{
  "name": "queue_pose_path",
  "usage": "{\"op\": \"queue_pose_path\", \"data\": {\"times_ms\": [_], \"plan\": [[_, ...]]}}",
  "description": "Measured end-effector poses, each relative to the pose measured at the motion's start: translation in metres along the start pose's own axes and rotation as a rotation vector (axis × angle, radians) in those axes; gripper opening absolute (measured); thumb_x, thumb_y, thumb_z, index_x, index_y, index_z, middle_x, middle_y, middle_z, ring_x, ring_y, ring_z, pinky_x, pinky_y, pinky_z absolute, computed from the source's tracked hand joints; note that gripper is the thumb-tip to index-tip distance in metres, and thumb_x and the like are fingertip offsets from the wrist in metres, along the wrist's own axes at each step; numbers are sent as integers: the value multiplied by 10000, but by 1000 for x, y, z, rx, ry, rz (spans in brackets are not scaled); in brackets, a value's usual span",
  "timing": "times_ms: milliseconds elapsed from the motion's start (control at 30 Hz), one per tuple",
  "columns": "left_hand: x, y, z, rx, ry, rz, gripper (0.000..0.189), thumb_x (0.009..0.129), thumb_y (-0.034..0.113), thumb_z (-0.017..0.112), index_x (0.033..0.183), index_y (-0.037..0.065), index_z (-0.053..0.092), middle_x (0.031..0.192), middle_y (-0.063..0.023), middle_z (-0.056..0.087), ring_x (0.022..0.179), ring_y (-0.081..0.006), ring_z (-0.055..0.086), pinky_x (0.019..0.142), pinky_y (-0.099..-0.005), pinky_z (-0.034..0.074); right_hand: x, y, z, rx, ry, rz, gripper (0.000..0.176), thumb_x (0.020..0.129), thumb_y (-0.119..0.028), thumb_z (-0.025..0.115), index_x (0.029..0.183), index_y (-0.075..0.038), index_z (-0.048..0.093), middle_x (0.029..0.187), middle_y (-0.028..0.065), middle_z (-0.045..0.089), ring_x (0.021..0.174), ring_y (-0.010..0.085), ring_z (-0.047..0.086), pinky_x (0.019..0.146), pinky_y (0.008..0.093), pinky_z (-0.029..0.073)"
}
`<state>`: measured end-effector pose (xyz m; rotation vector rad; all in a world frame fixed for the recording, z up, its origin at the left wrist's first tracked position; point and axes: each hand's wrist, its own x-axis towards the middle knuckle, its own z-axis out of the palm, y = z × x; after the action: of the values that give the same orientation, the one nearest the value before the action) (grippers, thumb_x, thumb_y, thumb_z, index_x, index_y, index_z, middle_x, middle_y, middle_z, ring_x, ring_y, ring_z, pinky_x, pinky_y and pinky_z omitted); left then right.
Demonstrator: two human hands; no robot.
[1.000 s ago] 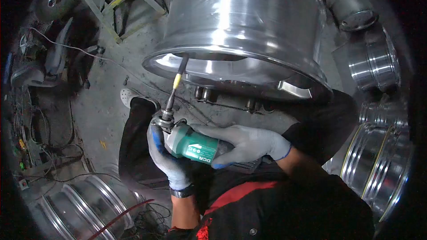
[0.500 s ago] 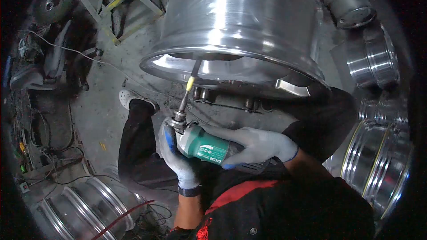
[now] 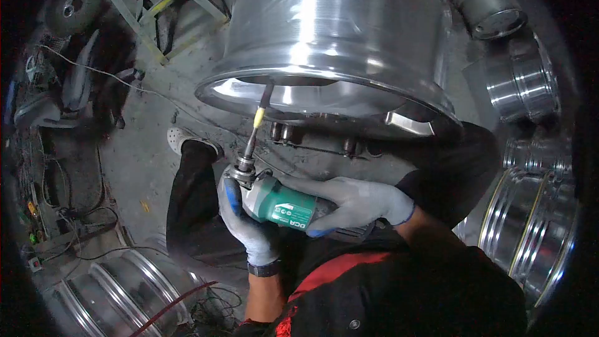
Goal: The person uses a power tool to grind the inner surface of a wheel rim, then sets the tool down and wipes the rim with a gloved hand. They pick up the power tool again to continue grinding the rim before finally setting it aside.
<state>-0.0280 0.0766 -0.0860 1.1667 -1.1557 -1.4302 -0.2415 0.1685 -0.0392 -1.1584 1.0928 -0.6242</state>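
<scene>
A large polished aluminium wheel rim [image 3: 337,37] stands in front of me, its open edge facing down toward me. Both my gloved hands hold a green die grinder [image 3: 282,205]. My left hand [image 3: 244,224] wraps the grinder's head from below. My right hand [image 3: 352,203] grips the body from the right. A long shaft with a yellow band [image 3: 256,118] runs up from the grinder, and its tip passes behind the rim's lower lip, so the tip is hidden.
More shiny rims stand at the right [image 3: 530,224], upper right [image 3: 493,6] and lower left [image 3: 118,287]. My dark-trousered legs and a white shoe [image 3: 181,137] rest on the dirty concrete floor. Cables, a metal frame [image 3: 162,6] and clutter fill the left side.
The grinder and both hands shifted right and then slightly back left, and the shaft tip slid along the rim's inner lip. The grip on the tool is unchanged.
</scene>
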Motion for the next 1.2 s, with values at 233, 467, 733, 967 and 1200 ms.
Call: {"op": "queue_pose_path", "data": {"times_ms": [233, 467, 733, 967, 1200], "plan": [[9, 30, -9, -370, -47, -155, 497, 1149, 446, 407, 1325, 34, 622, 1121, -141, 734, 950, -251, 735, 847, -398, 603, 30, 7, 4, -127, 66, -216, 946, 926, -305, 820, 1701, -127, 307, 1428, 244, 661, 1278, 374, 682, 1093, 434, 514], [-5, 0, 1, -339, 12, -171, 489, 1148, 452, 417, 1320, 41, 620, 1088, -157, 751, 924, -259, 742, 851, -405, 603, 6, 15, 0, -159, 102, -240, 971, 913, -381, 807, 1699, -122, 299, 1543, 233, 549, 1356, 392, 609, 1154, 435, 462], [-25, -35, 13, -118, -12, -134, 499, 1135, 460, 456, 1272, 14, 634, 1052, -178, 762, 914, -272, 751, 832, -405, 610, -32, 7, -8, -131, 42, 30, 994, 894, -382, 805, 1692, -90, 289, 1581, 243, 536, 1396, 416, 585, 1203, 450, 445], [-28, -12, 21, -413, -22, -304, 487, 1138, 459, 441, 1297, 38, 628, 1115, -155, 732, 973, -254, 728, 862, -411, 601, -28, 6, -10, -147, 58, -35, 952, 935, -314, 804, 1708, -128, 279, 1303, 279, 705, 1191, 416, 715, 1026, 454, 544], [-25, -1, 19, -410, -59, -339, 547, 1133, 493, 402, 1312, 34, 641, 1117, -161, 761, 1012, -290, 752, 902, -441, 614, -23, 15, -1, -99, 54, -48, 1013, 883, -364, 792, 1702, -101, 258, 1561, 243, 557, 1356, 398, 620, 1153, 466, 492]]}}
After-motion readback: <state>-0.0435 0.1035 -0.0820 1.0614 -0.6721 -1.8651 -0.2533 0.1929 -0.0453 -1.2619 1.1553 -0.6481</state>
